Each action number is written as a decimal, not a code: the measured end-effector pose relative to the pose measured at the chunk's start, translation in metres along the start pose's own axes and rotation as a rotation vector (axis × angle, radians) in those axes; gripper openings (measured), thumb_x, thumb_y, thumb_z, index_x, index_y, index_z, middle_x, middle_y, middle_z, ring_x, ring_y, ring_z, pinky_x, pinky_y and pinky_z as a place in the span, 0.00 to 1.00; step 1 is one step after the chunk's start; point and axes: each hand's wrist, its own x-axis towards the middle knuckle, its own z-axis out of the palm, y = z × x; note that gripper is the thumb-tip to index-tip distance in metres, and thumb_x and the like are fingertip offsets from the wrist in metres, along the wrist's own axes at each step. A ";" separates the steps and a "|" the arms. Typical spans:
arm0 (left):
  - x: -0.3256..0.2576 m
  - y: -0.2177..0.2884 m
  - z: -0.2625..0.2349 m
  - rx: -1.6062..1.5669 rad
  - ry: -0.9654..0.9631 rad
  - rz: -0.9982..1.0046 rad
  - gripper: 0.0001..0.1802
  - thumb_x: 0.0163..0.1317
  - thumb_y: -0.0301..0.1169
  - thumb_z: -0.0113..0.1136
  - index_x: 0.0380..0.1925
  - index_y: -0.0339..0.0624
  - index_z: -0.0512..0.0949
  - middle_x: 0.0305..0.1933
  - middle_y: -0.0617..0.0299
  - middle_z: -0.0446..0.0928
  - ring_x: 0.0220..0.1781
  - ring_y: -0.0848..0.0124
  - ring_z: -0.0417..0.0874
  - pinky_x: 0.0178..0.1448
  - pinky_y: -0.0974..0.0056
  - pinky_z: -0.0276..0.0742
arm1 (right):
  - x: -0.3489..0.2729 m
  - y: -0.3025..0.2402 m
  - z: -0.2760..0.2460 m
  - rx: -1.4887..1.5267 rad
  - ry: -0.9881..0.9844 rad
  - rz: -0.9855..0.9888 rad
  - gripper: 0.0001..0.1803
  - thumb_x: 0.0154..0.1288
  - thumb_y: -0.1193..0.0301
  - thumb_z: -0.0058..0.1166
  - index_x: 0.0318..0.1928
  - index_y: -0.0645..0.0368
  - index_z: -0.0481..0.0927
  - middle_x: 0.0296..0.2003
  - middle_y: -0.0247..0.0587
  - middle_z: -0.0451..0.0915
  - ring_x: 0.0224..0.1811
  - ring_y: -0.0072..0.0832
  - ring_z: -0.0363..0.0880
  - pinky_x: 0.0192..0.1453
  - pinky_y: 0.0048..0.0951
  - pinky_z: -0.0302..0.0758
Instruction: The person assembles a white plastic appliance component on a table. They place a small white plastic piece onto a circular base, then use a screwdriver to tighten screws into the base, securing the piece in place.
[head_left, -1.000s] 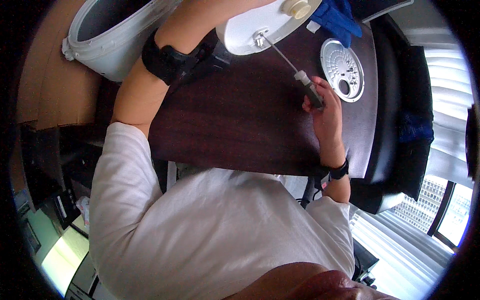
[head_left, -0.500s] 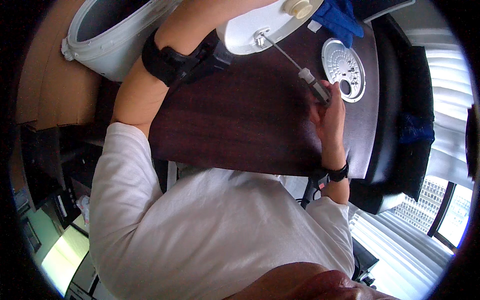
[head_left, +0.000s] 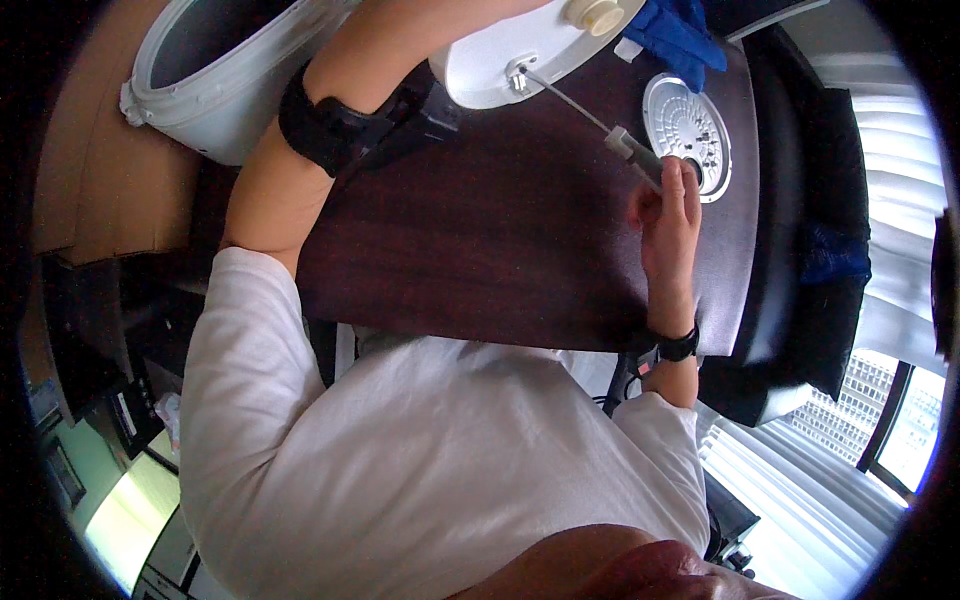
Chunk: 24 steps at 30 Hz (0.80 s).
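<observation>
My right hand (head_left: 668,225) grips the handle of a long screwdriver (head_left: 578,102). Its tip sits on a small metal screw fitting at the edge of a white round cover (head_left: 520,50) at the top of the view. My left hand (head_left: 440,30) reaches up past a black wrist strap (head_left: 330,125) and holds that cover; its fingers are cut off by the frame's top edge. A round white perforated plate (head_left: 690,125) lies on the dark wooden table (head_left: 480,230) just beyond my right fingertips.
A large white appliance body (head_left: 220,80) with an open top stands at the upper left beside cardboard (head_left: 90,180). A blue cloth (head_left: 675,35) lies at the top right. A black chair (head_left: 800,250) and window blinds (head_left: 900,150) are at the right.
My right hand and the screwdriver handle have shifted slightly up and to the right, toward the perforated plate. The left arm and the cover stay where they were.
</observation>
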 end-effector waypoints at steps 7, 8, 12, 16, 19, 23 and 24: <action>0.000 -0.003 0.001 0.007 0.027 0.026 0.08 0.57 0.23 0.46 0.36 0.31 0.68 0.36 0.39 0.75 0.42 0.46 0.77 0.44 0.53 0.72 | -0.005 0.003 -0.003 -0.236 -0.042 -0.244 0.14 0.68 0.71 0.46 0.49 0.61 0.61 0.24 0.36 0.69 0.19 0.17 0.68 0.20 0.18 0.63; 0.000 -0.003 0.000 0.003 0.023 0.025 0.08 0.57 0.23 0.46 0.36 0.31 0.68 0.36 0.39 0.75 0.42 0.47 0.77 0.44 0.53 0.72 | -0.006 0.004 -0.004 -0.281 -0.037 -0.277 0.14 0.67 0.72 0.46 0.50 0.61 0.60 0.25 0.36 0.69 0.20 0.17 0.68 0.21 0.18 0.64; -0.001 -0.002 0.000 -0.010 0.020 0.019 0.08 0.57 0.23 0.46 0.36 0.31 0.68 0.36 0.39 0.75 0.42 0.47 0.77 0.44 0.53 0.72 | -0.009 0.006 -0.001 -0.329 -0.005 -0.369 0.16 0.65 0.78 0.47 0.50 0.61 0.61 0.28 0.36 0.70 0.23 0.17 0.68 0.24 0.18 0.66; -0.001 0.001 0.000 -0.056 -0.005 0.025 0.08 0.57 0.23 0.46 0.36 0.31 0.68 0.36 0.39 0.75 0.42 0.47 0.77 0.44 0.53 0.72 | -0.009 0.009 0.004 -0.673 -0.056 -0.475 0.16 0.62 0.81 0.48 0.50 0.61 0.62 0.32 0.37 0.70 0.24 0.16 0.69 0.25 0.18 0.67; -0.001 -0.004 0.002 0.005 0.018 0.032 0.08 0.57 0.23 0.46 0.37 0.31 0.68 0.35 0.40 0.75 0.42 0.47 0.77 0.44 0.53 0.72 | -0.013 0.007 0.006 -0.471 -0.066 -0.298 0.16 0.60 0.81 0.49 0.49 0.61 0.65 0.38 0.41 0.70 0.25 0.19 0.70 0.27 0.21 0.69; 0.000 -0.003 0.000 -0.044 0.004 -0.003 0.09 0.57 0.23 0.46 0.37 0.31 0.68 0.35 0.39 0.75 0.41 0.47 0.77 0.44 0.52 0.73 | -0.006 0.006 0.003 -0.725 -0.075 -0.414 0.16 0.59 0.78 0.52 0.48 0.64 0.67 0.38 0.45 0.72 0.31 0.29 0.75 0.35 0.28 0.72; 0.000 -0.003 0.000 -0.034 0.002 -0.004 0.09 0.57 0.23 0.46 0.37 0.31 0.68 0.35 0.39 0.75 0.41 0.47 0.77 0.44 0.52 0.73 | -0.005 0.007 0.003 -0.872 -0.077 -0.522 0.17 0.59 0.77 0.52 0.48 0.65 0.68 0.37 0.46 0.73 0.33 0.33 0.76 0.37 0.29 0.73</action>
